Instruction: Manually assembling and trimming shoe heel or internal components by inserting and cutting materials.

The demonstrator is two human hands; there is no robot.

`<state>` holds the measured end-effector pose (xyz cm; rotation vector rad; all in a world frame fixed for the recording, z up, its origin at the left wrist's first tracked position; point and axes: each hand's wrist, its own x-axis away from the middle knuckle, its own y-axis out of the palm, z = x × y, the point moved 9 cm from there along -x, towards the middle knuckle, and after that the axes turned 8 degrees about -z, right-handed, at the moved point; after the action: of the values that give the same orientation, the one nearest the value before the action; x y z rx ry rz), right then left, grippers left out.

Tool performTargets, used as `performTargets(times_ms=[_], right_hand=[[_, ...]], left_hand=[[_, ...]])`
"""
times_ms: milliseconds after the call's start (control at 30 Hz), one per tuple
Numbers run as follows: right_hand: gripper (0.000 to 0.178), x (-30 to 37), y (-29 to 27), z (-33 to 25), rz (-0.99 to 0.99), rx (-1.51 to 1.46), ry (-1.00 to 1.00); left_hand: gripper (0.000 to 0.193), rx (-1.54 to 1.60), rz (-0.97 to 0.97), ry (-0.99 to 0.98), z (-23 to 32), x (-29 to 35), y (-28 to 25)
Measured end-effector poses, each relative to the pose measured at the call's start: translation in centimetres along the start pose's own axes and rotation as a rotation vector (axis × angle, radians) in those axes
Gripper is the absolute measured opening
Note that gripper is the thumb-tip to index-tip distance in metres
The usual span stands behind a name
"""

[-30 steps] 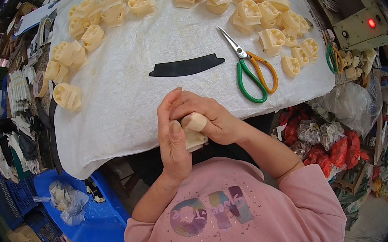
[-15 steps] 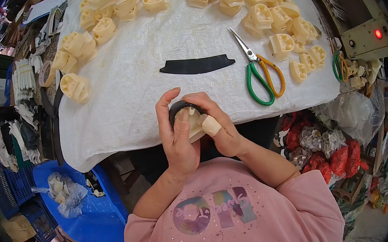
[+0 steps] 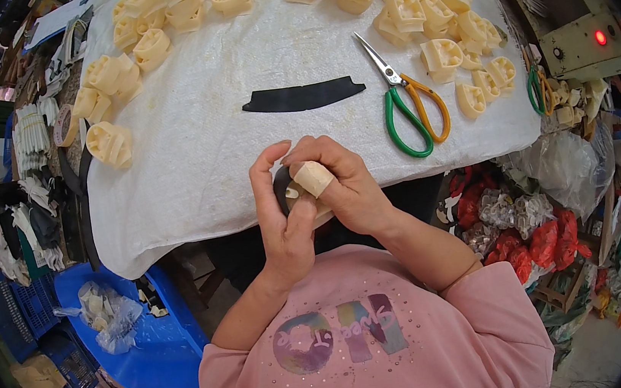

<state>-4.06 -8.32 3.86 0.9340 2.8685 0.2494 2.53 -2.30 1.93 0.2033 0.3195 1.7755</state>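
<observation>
Above my lap, at the table's near edge, a hollow cream plastic shoe heel (image 3: 321,209) sits between my hands, mostly covered by fingers. A black strip (image 3: 281,186) curves around its outer side. My left hand (image 3: 282,232) cups the heel from the left, thumb pressed on it. From the other side my right hand (image 3: 355,193) closes over it, its thumb wrapped in a beige cover (image 3: 313,179) and lying across the top. Beyond my hands, a flat black strip (image 3: 304,96) lies on the white cloth (image 3: 204,129). Scissors (image 3: 405,99) with green and yellow handles lie open to its right.
Cream heels stand in groups at the far left (image 3: 111,75) and far right (image 3: 437,15) of the table. A blue plastic chair (image 3: 166,341) holding a plastic bag is at lower left. Red and clear bags (image 3: 553,239) pile at right, below a metal box (image 3: 589,47) with a red light.
My right hand has shifted up and left, bringing its covered thumb over the top of the heel. My left thumb has moved lower. The table appears slightly shifted left and up in view.
</observation>
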Motion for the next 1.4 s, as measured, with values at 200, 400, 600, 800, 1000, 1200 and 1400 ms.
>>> performTargets(times_ms=[200, 400, 600, 800, 1000, 1200, 1400], right_hand=[[0.028, -0.4, -2.2, -0.5, 0.083, 0.023, -0.002], [0.051, -0.5, -1.7, -0.9, -0.111, 0.471, 0.217], [0.029, 0.4, -3.1, -2.3, 0.116, 0.136, -0.182], [0.02, -0.5, -3.6, 0.8, -0.137, -0.064, 0.359], [0.019, -0.8, -3.4, -2.3, -0.165, 0.55, -0.019], [0.021, -0.1, -4.2, -1.0, -0.135, 0.238, 0.156], [0.021, 0.2, -3.1, -1.7, 0.094, 0.484, -0.084]], left_hand=[[0.089, 0.187, -0.068, -0.055, 2.0, -1.3, 1.5], [0.095, -0.526, -0.2, 0.22, 4.1, -0.7, 1.5], [0.075, -0.133, -0.1, -0.091, 1.9, -1.1, 0.3], [0.053, -0.792, -0.15, 0.036, 5.0, -1.2, 0.3], [0.054, -0.915, -0.149, 0.11, 5.5, -1.4, 1.2], [0.055, -1.013, -0.061, 0.361, 6.3, -0.9, 2.2], [0.055, -1.127, 0.088, 0.361, 6.3, -0.8, 2.5]])
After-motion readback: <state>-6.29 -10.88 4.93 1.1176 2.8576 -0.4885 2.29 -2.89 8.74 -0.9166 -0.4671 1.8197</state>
